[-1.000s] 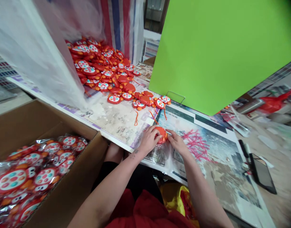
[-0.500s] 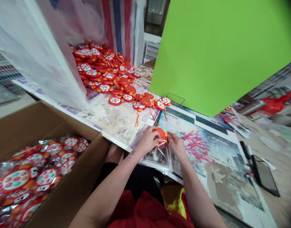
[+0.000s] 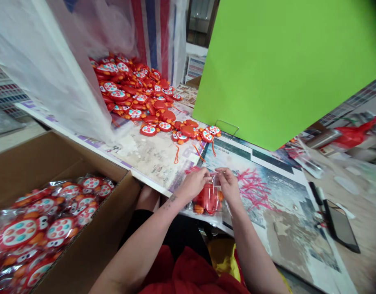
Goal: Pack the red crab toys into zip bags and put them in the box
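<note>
A red and orange toy lies inside a clear plastic bag at the table's front edge, its plain red side up. My left hand pinches the bag's top edge on the left. Close beside it, my right hand pinches the same edge on the right. Beyond my hands, loose toys with white faces and coloured dots trail from a large pile. Orange cords hang from some of them.
A cardboard box at left holds several bagged toys. An upright green board stands at the back right. A phone lies at right, near a black-handled tool. White sheeting hangs at left.
The toy has slid down into the clear bag, toward my body. Both hands have moved from the toy to the bag's top edge and closed on it.
</note>
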Demonstrator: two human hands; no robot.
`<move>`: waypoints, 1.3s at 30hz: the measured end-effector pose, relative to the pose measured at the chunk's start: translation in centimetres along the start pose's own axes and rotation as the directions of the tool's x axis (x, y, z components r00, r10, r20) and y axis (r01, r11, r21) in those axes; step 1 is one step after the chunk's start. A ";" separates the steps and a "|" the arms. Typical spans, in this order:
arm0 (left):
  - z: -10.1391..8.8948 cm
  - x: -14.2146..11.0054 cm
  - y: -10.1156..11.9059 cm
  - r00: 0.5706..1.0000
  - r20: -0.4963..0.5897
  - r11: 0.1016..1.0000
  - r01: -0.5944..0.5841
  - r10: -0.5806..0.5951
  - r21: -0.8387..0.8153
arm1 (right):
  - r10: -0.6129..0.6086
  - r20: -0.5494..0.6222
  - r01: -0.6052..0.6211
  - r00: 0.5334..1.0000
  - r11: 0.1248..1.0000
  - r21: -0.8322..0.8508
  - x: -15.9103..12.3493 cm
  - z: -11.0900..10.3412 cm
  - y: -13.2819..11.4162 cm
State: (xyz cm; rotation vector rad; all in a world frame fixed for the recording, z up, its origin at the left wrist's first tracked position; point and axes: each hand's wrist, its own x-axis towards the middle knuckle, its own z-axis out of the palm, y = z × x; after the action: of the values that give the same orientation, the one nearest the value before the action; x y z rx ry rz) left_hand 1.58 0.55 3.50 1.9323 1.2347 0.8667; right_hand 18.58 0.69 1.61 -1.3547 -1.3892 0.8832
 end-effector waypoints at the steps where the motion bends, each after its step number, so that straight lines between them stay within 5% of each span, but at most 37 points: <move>1: 0.0 -0.1 0.1 1.000 -0.026 1.000 -0.006 0.006 -0.012 | -0.018 0.005 0.018 1.000 0.999 0.035 -0.1 0.0 -0.4; 6: 0.0 -1.0 -1.0 0.926 -0.356 0.982 0.062 -0.124 -0.181 | -0.082 0.015 0.077 0.996 0.974 0.215 -1.0 -0.7 -2.0; 9: 0.2 -1.4 -2.0 0.928 -0.217 0.856 0.164 -0.302 -0.491 | -0.097 -0.031 0.101 0.995 0.969 0.224 -1.2 -1.0 -2.1; 11: 0.4 -1.5 -2.3 0.943 -0.090 0.764 0.201 -0.320 -0.614 | -0.111 -0.063 0.121 0.992 0.977 0.176 -1.3 -1.0 -1.7; 14: 0.6 -1.5 -2.0 0.951 -0.072 0.727 0.180 -0.301 -0.663 | -0.252 -0.140 0.244 0.958 0.967 -0.076 -1.2 -0.9 -1.6; 16: 0.6 -1.5 -1.6 0.951 -0.113 0.755 0.152 -0.287 -0.639 | -0.436 -0.140 0.381 0.889 0.874 -0.301 -1.3 -0.7 -2.0; 19: 0.3 -1.5 -0.7 0.965 -0.152 0.849 0.106 -0.214 -0.517 | -0.619 0.027 0.558 0.785 0.687 -0.465 -1.5 0.1 -3.3; 23: -0.4 -1.9 0.6 0.985 -0.140 0.965 0.058 -0.096 -0.256 | -0.668 0.223 0.664 0.710 0.530 -0.527 -1.7 1.3 -4.3; 29: -1.3 -2.4 1.9 0.996 -0.036 0.988 0.082 -0.078 0.132 | -0.687 0.303 0.686 0.661 0.388 -0.616 -1.8 1.6 -4.0; 33: -1.5 -2.7 2.6 0.998 0.011 0.977 0.058 -0.061 0.203 | -0.642 0.238 0.629 0.729 0.490 -0.604 -1.6 1.5 -4.1; 39: -1.2 -2.8 2.2 1.000 -0.030 1.000 -0.010 0.009 -0.029 | -0.444 -0.120 0.390 0.888 0.865 -0.315 -0.4 0.3 -3.2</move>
State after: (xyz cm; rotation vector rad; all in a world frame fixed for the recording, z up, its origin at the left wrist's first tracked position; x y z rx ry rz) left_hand 0.69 -2.56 5.49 1.9099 1.2242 0.9170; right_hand 17.38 -0.05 4.53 -1.2339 -1.6186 0.2630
